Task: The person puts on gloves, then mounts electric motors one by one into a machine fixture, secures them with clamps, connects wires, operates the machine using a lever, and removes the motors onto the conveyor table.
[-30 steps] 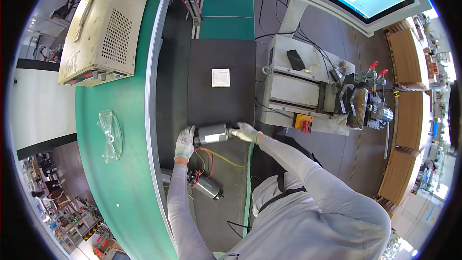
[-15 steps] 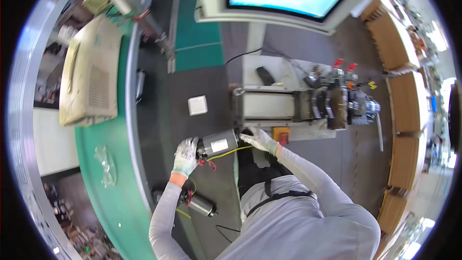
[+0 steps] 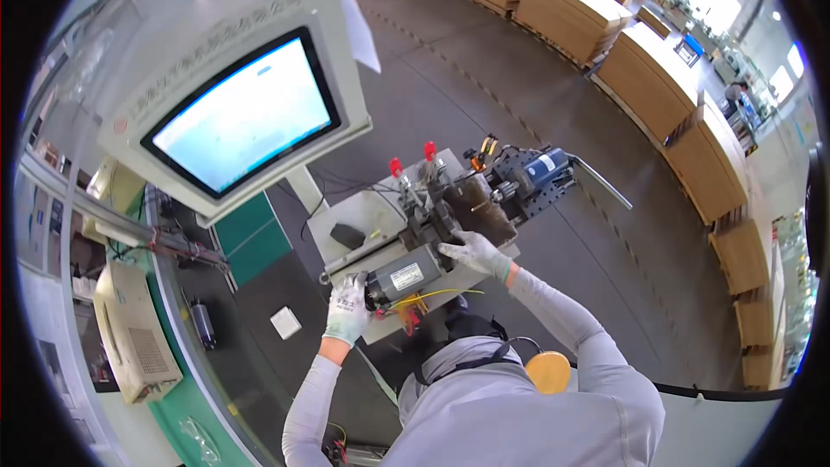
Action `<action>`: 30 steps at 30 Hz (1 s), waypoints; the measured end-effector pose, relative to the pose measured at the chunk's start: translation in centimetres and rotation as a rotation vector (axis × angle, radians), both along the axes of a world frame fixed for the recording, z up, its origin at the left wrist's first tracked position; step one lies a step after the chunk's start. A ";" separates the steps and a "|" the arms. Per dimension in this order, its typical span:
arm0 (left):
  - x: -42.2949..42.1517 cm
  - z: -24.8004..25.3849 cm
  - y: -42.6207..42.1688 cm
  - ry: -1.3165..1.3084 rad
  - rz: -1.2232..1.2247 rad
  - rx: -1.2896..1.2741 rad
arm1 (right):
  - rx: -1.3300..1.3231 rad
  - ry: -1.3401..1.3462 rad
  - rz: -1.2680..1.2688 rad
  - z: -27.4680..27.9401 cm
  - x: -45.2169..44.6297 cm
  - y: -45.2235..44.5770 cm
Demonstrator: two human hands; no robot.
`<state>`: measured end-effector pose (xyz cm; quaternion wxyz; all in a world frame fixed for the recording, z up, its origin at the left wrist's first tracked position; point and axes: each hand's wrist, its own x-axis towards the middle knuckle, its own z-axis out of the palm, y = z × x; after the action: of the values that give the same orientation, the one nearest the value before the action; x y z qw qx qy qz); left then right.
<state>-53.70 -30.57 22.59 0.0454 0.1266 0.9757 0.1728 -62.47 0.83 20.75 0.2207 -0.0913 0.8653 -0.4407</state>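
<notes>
A dark cylindrical motor (image 3: 423,263) with a white label lies across the near side of a metal bench fixture (image 3: 373,209). My gloved left hand (image 3: 348,308) grips its left end. At the other end, my gloved right hand (image 3: 478,255) has its fingers around the motor's tip, partly hidden. A yellow wire (image 3: 450,291) trails along the motor's near side. Below it, red wires or a red-orange part (image 3: 411,318) show, too blurred to separate. Right of the motor stand the fixture's dark blocks and two red clamp handles (image 3: 430,151).
A blue-bodied motor (image 3: 546,168) sits at the fixture's far end, with a bar (image 3: 603,182) sticking out. A monitor (image 3: 246,112) rises at the upper left. A white square (image 3: 285,323) and another motor (image 3: 203,323) lie left. Stacked brown boards (image 3: 648,78) line the floor.
The view has turned right. Both hands have carried the motor from beside the fixture to over it, close to the clamp blocks.
</notes>
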 end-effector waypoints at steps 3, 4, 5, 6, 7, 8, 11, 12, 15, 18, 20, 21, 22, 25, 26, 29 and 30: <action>-3.8 -1.8 3.1 0.004 -0.008 -0.032 | 0.077 -0.060 -0.076 3.7 -3.3 2.7; -5.0 -2.5 4.1 0.053 -0.029 -0.033 | 0.063 -0.059 -0.078 2.7 -4.3 3.7; -5.7 -2.8 5.3 0.054 -0.032 -0.047 | 0.075 -0.035 -0.096 0.8 -5.5 4.7; -6.4 -2.9 6.4 0.026 -0.039 -0.096 | 0.087 -0.010 -0.113 -1.5 -6.9 5.6; -7.4 -3.2 7.4 0.002 -0.042 -0.142 | 0.103 0.018 -0.128 -3.0 -8.3 6.4; -8.0 -3.9 7.9 0.003 -0.040 -0.151 | 0.093 0.019 -0.126 -4.1 -8.9 7.2; -8.9 -6.8 8.6 0.103 -0.032 -0.102 | 0.034 0.088 -0.140 -7.0 -9.4 8.7; -8.7 -7.0 8.5 0.090 -0.030 -0.102 | 0.034 0.075 -0.136 -5.7 -9.3 8.3; -8.8 -7.0 8.2 0.079 0.012 -0.012 | 0.426 0.086 -0.007 1.0 -9.7 7.1; -8.6 -4.5 8.5 -0.013 0.050 0.029 | 0.148 0.465 0.028 4.5 -10.2 6.3; -7.9 -3.0 8.9 -0.058 0.079 0.046 | 0.066 0.400 -0.012 10.6 -9.5 4.3; -7.4 -2.4 9.7 0.023 -0.019 -0.038 | -0.019 0.333 -0.050 12.8 -9.5 3.0; -6.9 -1.9 10.7 0.107 -0.117 -0.123 | -0.020 0.337 -0.051 13.2 -10.2 1.7; -5.6 -2.2 13.3 0.175 -0.226 -0.143 | 0.278 0.530 0.079 13.9 -14.3 -2.0; -5.2 -2.5 14.1 0.156 -0.235 -0.071 | 0.367 0.384 0.165 12.9 -17.0 -3.2; -5.6 -2.8 15.7 0.103 -0.279 -0.119 | 0.329 0.152 0.409 2.6 -25.8 -6.5; -5.4 -3.0 16.2 0.065 -0.298 -0.136 | 0.422 0.205 0.433 -0.4 -26.9 -7.2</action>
<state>-59.08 -14.38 19.55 0.0475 0.2718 0.9566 0.0936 -89.34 -6.32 20.40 0.2352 -0.2693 0.9158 -0.1828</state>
